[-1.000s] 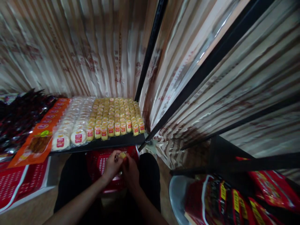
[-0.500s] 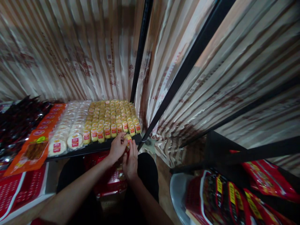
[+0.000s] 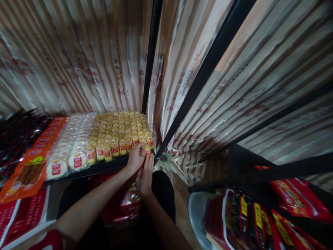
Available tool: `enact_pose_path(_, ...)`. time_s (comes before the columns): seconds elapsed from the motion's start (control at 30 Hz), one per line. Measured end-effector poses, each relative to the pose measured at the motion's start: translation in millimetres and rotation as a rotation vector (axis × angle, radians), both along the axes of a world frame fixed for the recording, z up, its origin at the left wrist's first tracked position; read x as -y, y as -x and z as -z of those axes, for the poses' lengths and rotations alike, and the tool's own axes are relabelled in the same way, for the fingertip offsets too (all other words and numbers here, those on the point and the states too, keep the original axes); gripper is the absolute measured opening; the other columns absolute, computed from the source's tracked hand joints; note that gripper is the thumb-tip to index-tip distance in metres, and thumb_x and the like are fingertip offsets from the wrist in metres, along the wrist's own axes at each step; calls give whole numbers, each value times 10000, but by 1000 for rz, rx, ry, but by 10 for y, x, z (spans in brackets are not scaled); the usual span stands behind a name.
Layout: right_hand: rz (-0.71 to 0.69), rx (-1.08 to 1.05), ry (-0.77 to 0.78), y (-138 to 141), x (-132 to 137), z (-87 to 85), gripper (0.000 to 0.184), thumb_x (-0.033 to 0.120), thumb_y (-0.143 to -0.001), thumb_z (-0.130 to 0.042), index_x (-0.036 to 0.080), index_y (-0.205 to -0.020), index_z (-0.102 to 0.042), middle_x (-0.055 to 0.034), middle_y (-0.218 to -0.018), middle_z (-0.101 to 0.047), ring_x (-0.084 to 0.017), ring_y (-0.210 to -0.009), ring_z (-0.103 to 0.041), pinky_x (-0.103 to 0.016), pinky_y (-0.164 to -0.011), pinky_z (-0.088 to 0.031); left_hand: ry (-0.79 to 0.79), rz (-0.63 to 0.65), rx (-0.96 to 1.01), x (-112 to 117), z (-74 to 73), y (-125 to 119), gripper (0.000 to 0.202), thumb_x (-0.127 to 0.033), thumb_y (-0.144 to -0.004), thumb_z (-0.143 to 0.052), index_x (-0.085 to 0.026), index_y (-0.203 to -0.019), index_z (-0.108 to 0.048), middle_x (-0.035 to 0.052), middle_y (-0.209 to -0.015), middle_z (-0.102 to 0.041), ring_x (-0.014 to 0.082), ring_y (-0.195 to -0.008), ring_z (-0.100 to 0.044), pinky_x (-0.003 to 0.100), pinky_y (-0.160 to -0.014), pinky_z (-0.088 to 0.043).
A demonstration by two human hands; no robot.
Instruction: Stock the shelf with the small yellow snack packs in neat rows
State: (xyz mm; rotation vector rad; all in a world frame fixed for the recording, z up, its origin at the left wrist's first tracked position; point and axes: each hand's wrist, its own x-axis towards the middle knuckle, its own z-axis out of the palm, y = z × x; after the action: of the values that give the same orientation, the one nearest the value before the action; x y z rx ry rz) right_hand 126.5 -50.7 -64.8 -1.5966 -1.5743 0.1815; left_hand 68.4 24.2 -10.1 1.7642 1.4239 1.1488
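Note:
At the front right corner of the black shelf (image 3: 104,168), a small yellow wrapped snack (image 3: 147,150) with a red label is between my two hands. My left hand (image 3: 136,159) pinches it from the left with fingertips closed. From below and the right, my right hand (image 3: 145,177) presses its fingers, held together, against the packet. The packet is at the front of the rows of matching yellow snacks (image 3: 115,147), close to the last one on the right. My fingers cover part of it.
Left of the yellow rows lie round white wrapped snacks (image 3: 78,161), an orange packet (image 3: 31,161) and dark shiny packets (image 3: 15,139). A black post (image 3: 187,93) slants up beside my hands. Red baskets (image 3: 122,208) stand below; red bags (image 3: 299,198) lie at right.
Both hands have moved slightly right and up with the yellow snack, closer to the front right end of the rows. The view has shifted, so the shelf appears further left.

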Motion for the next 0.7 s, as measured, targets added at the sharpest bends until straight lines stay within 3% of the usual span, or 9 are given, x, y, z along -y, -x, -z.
enact_pose_path(0.2,34,-54,17,32,-134,-92,736,16,-735,-310,75,-1438,-99,-154,-1506,-125,-238,-1396,-40,-505,-1101,-198,-24,-7,-85,-108,-143,-51,191,-178,-814,-490,-178,-992,-560,50,-963,-624,146,-800,-600,295,-781,-489)
enact_pose_path(0.33,50,-94,15,14,-195,-116,711,59,-768,-324,82,-1439,-90,-158,-1507,-115,-242,-1395,-47,-507,-1097,-201,-56,-4,-218,-131,-213,-116,179,-187,-819,-495,-185,-978,-578,45,-939,-640,175,-871,-586,329,-836,-465)
enact_pose_path(0.43,61,-111,23,-13,-229,-95,689,113,-795,-339,83,-1439,-93,-159,-1505,-119,-245,-1393,-61,-501,-1091,-214,-77,-3,-285,-159,-217,-174,161,-181,-819,-492,-180,-948,-589,57,-938,-636,192,-917,-568,343,-866,-447)
enact_pose_path(0.7,55,-128,29,-52,-318,-47,680,218,-836,-377,81,-1439,-95,-177,-1501,-127,-275,-1384,-111,-503,-1081,-230,-52,79,-213,-237,-158,-269,166,-137,-813,-455,-182,-939,-552,45,-919,-557,156,-831,-556,309,-818,-467)
